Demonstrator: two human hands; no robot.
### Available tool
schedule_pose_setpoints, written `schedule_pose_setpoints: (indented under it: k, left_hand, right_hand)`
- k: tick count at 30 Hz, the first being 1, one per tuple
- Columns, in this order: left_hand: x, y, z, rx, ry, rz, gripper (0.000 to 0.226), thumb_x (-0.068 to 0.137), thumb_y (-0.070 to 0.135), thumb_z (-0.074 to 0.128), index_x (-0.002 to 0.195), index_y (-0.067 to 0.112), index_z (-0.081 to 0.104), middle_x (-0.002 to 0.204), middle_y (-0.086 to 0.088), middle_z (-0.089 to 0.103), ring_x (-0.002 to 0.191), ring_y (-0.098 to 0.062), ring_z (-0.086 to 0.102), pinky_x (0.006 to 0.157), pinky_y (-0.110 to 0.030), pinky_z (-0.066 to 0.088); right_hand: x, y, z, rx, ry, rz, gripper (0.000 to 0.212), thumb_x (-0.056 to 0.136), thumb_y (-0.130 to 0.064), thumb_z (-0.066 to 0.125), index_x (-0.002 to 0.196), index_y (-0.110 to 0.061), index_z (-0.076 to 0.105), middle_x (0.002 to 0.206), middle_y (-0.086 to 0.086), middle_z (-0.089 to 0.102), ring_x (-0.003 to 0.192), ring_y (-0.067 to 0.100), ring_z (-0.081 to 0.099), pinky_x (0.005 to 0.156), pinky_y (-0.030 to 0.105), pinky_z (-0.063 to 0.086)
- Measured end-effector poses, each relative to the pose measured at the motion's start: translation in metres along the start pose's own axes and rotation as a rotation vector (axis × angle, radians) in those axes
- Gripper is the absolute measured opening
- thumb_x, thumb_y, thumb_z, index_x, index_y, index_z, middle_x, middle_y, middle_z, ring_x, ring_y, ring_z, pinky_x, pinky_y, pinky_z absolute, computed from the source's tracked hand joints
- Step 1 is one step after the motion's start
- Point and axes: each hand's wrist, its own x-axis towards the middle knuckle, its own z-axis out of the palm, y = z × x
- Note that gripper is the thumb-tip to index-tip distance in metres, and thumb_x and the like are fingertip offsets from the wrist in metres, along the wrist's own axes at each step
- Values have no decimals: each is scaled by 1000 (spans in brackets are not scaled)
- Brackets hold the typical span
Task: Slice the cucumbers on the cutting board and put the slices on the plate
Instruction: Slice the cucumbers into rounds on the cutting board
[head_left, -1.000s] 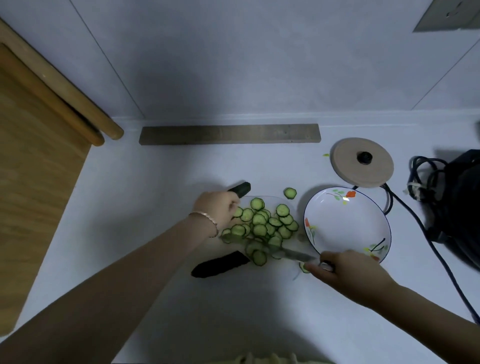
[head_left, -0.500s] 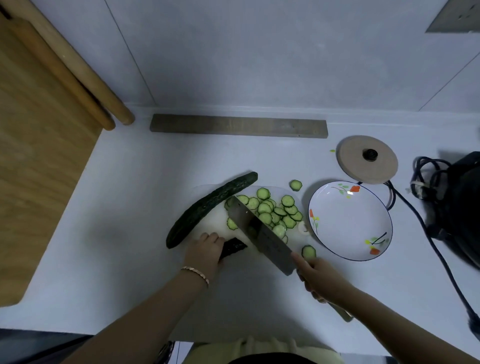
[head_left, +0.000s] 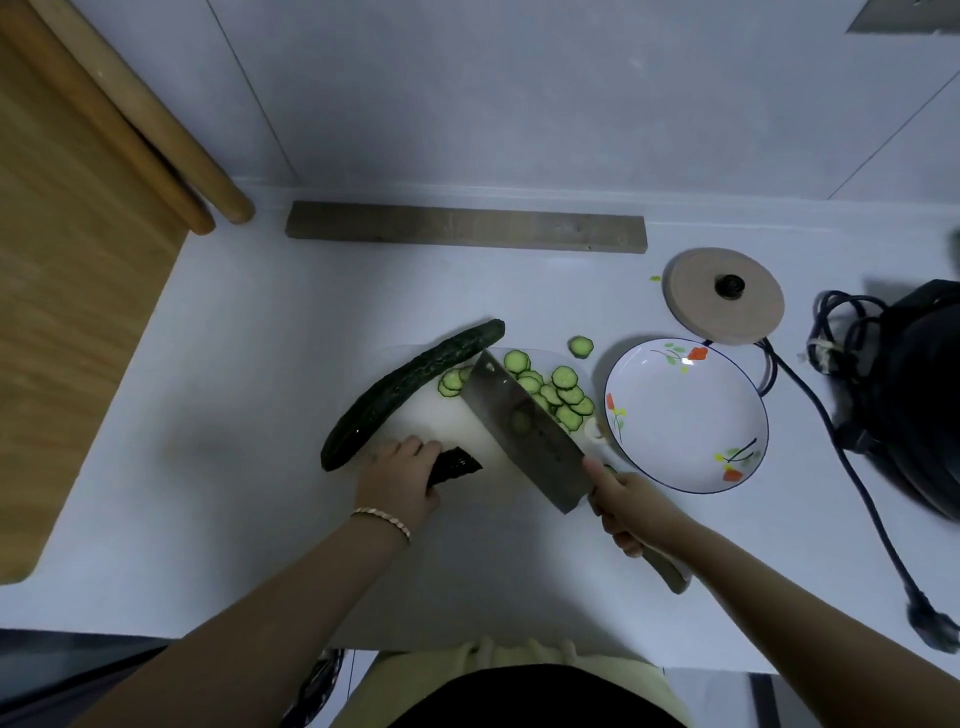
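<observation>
Left hand (head_left: 400, 478) sits low on the white cutting board (head_left: 447, 423), grip clenched round a short dark cucumber stub (head_left: 457, 464). The stub's cut end pokes out to the right. Right hand (head_left: 631, 512) has its grip wrapped round the handle of the cleaver (head_left: 524, 431). The blade is raised with its flat side showing and runs diagonally from the hand up and left, over the heap of slices (head_left: 563, 392).

Key relation: the stub lies just left of the blade's near end, with its long axis roughly left to right. The edge would have to come down across the exposed tip, close to the left fingers.

The whole cucumber (head_left: 410, 392) lies along the board's far-left side, long axis near-left to far-right. The heap sits on the board's right part, just beside the plate (head_left: 685, 415), which holds no slices yet. A stray slice (head_left: 581, 346) lies on the counter (head_left: 260, 364) beyond the board. The plate is nearer the right hand.

Hard to read:
- Most of the stub is hidden in the palm, so its length is unknown.
- The blade covers part of the heap, and one slice seems stuck to its face.
- A small pale object by the plate rim can't be identified.
- The board's edges fade into the counter.
</observation>
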Motion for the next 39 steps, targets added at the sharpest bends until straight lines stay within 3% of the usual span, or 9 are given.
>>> schedule_pose_setpoints:
  k: [6, 8, 11, 13, 15, 17, 19, 24, 39]
  left_hand:
    - [8, 25, 8, 84, -63, 3, 41, 90, 17, 49, 131, 21, 45, 125, -1, 48, 116, -22, 43, 84, -29, 35]
    - [7, 27, 10, 29, 17, 25, 41, 78, 10, 64, 119, 16, 58, 112, -6, 57, 103, -27, 54, 77, -32, 41]
    - [5, 25, 18, 13, 167, 121, 43, 45, 9, 83, 86, 13, 72, 81, -5, 65, 66, -25, 63, 56, -31, 49]
    - [1, 24, 20, 20, 247, 148, 19, 59, 13, 69, 77, 16, 74, 74, -1, 65, 60, -21, 62, 51, -27, 48]
    - [2, 24, 23, -3, 276, 160, 16, 64, 14, 59, 70, 17, 73, 69, 1, 65, 57, -20, 61, 48, -23, 46]
    - [4, 24, 24, -23, 260, 146, 14, 55, 8, 75, 66, 15, 73, 64, 0, 64, 55, -21, 60, 46, -22, 45]
    - [4, 24, 23, -52, 248, 148, 29, 41, 4, 89, 64, 14, 73, 61, 0, 64, 53, -21, 60, 44, -19, 43]
    - [6, 28, 21, -63, 206, 109, 37, 30, 5, 92, 60, 16, 73, 57, 3, 63, 50, -17, 59, 38, -15, 37]
    - [9, 24, 28, -21, 246, 138, 40, 23, 5, 92, 56, 15, 71, 55, 2, 63, 48, -19, 60, 34, -15, 40]
  right_hand:
    - [-1, -2, -2, -31, 47, -40, 55, 92, -59, 39, 61, -13, 41, 40, -6, 32, 37, 12, 26, 42, 19, 25]
    - [-6, -2, -2, -48, 44, -47, 55, 92, -59, 38, 63, -13, 41, 42, -5, 33, 37, 12, 27, 41, 19, 26]
    - [-16, -3, -3, -62, 71, -58, 55, 91, -59, 37, 64, -12, 42, 46, -2, 34, 37, 12, 28, 41, 19, 27]
    - [-22, -4, -4, -93, 127, -74, 55, 91, -59, 38, 63, -12, 43, 48, 0, 36, 37, 12, 29, 41, 19, 27]
    - [-28, -5, -5, -108, 165, -83, 56, 90, -60, 39, 62, -12, 42, 48, 0, 37, 37, 13, 30, 41, 19, 28]
    - [-33, -6, -3, -145, 180, -93, 56, 90, -61, 38, 62, -12, 41, 48, 0, 38, 37, 13, 32, 42, 20, 29]
    - [-34, -8, -1, -229, 188, -117, 57, 89, -62, 37, 64, -10, 40, 52, 4, 38, 41, 14, 34, 49, 23, 31]
    - [-35, -14, 9, -326, 154, -134, 56, 89, -63, 35, 67, -11, 40, 59, 6, 38, 50, 18, 34, 61, 31, 32]
    - [-37, -29, 23, -519, 179, -216, 56, 93, -56, 34, 64, -8, 39, 60, 8, 41, 53, 18, 41, 55, 30, 33]
